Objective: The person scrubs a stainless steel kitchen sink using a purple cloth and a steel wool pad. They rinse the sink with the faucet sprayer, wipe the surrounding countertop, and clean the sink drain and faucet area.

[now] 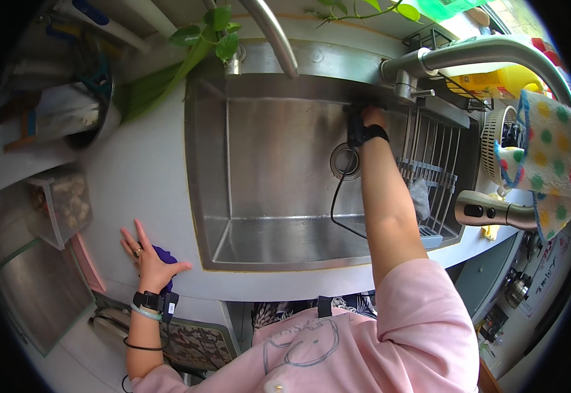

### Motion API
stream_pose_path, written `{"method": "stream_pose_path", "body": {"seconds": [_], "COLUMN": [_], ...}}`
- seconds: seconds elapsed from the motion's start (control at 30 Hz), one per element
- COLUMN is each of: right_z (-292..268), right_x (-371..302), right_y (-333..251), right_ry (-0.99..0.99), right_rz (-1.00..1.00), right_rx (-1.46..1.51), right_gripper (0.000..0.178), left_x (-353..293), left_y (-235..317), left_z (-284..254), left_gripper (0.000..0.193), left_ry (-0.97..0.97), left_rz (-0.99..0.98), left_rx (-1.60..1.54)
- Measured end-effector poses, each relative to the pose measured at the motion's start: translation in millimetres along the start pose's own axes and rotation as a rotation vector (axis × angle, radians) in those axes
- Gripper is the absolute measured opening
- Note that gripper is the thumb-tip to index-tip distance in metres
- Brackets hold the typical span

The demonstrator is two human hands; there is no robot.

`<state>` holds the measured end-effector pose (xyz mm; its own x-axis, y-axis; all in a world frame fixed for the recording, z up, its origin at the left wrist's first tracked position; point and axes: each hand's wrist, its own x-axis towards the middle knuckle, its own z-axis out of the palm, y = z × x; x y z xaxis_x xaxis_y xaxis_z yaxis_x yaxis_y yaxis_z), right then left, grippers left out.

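My left hand [152, 263] lies on the white counter at the left of the sink, its fingers and thumb spread. A bunched purple cloth [163, 257] shows under and beside the palm. My right arm stretches over the stainless steel sink [279, 157] to its far right. There my right hand [373, 118] is at the back wall, below the faucet base, in shadow. Its fingers are hidden, and I cannot see whether it holds anything. A black band with a device [364, 135] circles the right wrist, and a dark cable [334, 206] trails from it past the drain [345, 161].
A metal drying rack [437, 150] spans the sink's right side, a grey cloth [419, 198] on it. The faucet [489, 54] arches rightward, with a dotted towel [548, 160] hanging there. A clear bin [62, 200] and a pot [95, 124] stand left; leaves [220, 39] overhang behind.
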<state>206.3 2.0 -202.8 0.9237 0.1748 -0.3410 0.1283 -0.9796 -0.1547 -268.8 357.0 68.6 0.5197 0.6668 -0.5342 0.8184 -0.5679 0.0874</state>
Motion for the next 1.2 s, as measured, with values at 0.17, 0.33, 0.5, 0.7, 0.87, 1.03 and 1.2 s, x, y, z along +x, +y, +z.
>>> {"method": "stream_pose_path", "body": {"seconds": [0.17, 0.33, 0.5, 0.7, 0.87, 1.03, 1.2], "right_z": [24.2, 38.5, -24.8, 21.7, 75.8, 63.8, 47.5], "right_x": [-40.6, -52.7, -44.2, -35.2, -82.8, -106.6, -155.3], "right_y": [-171.5, -223.3, -50.9, -86.1, -250.0, -289.5, -241.8], "right_ry": [-0.241, -0.346, 0.034, 0.409, 0.377, 0.232, -0.355], "right_rz": [-0.307, -0.303, -0.04, 0.382, -0.305, -0.441, -0.875], "right_rx": [-0.181, 0.289, 0.017, 0.541, 0.563, 0.676, 0.451], "right_gripper": [0.031, 0.026, 0.029, 0.018, 0.021, 0.018, 0.013], "left_x": [-1.1, -2.6, -2.1, -0.4, -1.1, -0.9, -3.5], "left_y": [0.4, 1.5, 0.9, 3.9, 3.6, 4.6, 14.6], "left_z": [-0.6, -2.8, -3.6, -4.6, -5.1, -5.4, -14.9], "left_gripper": [0.156, 0.155, 0.156, 0.159, 0.157, 0.156, 0.151], "left_ry": [-0.008, -0.004, -0.021, -0.058, -0.064, -0.075, -0.117], "left_rz": [0.01, 0.038, 0.011, -0.045, -0.046, -0.063, -0.081], "left_rx": [0.012, 0.005, -0.015, -0.017, -0.023, -0.04, -0.044]}}
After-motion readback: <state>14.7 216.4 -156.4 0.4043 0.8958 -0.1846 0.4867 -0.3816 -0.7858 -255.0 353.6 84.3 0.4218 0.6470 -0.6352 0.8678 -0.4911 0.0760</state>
